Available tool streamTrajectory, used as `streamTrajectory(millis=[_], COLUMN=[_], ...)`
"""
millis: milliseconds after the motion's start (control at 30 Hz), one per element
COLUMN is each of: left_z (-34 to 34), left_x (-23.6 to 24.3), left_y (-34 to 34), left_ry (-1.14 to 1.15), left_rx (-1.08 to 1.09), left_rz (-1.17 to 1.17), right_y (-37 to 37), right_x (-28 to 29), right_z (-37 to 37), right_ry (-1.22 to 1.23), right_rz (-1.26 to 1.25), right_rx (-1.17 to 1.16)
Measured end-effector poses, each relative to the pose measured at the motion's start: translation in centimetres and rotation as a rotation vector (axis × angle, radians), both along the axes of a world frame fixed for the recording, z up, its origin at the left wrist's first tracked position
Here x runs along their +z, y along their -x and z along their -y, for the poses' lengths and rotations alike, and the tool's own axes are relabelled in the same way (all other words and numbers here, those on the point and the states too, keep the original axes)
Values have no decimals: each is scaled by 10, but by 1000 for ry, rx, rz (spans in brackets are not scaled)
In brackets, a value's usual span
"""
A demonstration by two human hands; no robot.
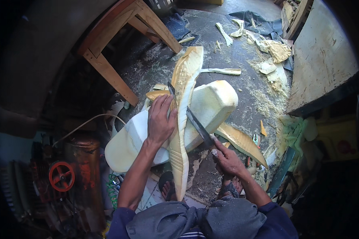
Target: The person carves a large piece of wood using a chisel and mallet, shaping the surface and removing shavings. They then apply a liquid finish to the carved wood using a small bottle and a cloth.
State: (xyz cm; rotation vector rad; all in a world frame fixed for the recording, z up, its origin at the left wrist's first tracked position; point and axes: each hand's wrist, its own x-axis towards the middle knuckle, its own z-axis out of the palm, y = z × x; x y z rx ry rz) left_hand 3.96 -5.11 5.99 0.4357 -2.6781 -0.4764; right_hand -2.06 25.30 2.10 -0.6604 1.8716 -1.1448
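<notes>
The long foam strip point(182, 103) runs near-to-far over a pale foam block point(213, 100), touched by the nearer left hand point(161, 124), fingers extended, while the right hand point(229, 160) grips a knife point(200, 126) passing apparently beneath.

Eyes down on the grey clothing point(235, 215) over the knees, and there at the lower left sits a small dark mark point(132, 230), perhaps a letter, too soft to make out! Across to the far right now, deep in shadow: a yellow object point(335, 135) carries a reddish patch point(347, 148), possibly a label, too dim to tell. Back to the bottom edge, white stripes point(193, 235) on dark cloth (stripes, folks, plain lines rather than lettering). And the call on this one: no words or numbers legible!
</notes>
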Motion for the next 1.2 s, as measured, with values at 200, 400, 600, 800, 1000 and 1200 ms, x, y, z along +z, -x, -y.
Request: streamTrajectory(millis=[200, 400, 600, 800, 1000, 1200], left_z=[29, 17, 17, -3, -7, 1], left_x=[-3, -39, -57, -59, -65, -58], left_y=[107, 148, 142, 144, 147, 136], left_ry=[42, -165, 25, 22, 62, 38], left_rx=[35, 86, 17, 94, 20, 77], left_rz=[131, 332, 153, 170, 144, 95], right_y=[16, 26, 35, -1, 12, -16], right_x=[10, 19, 19, 10, -8, 9], right_z=[-2, 30, 83, 31, 51, 14], right_ry=[-18, -49, 80, 62, 14, -64], right_rz=[61, 109, 117, 72, 162, 104], right_rx=[46, 74, 25, 22, 29, 124])
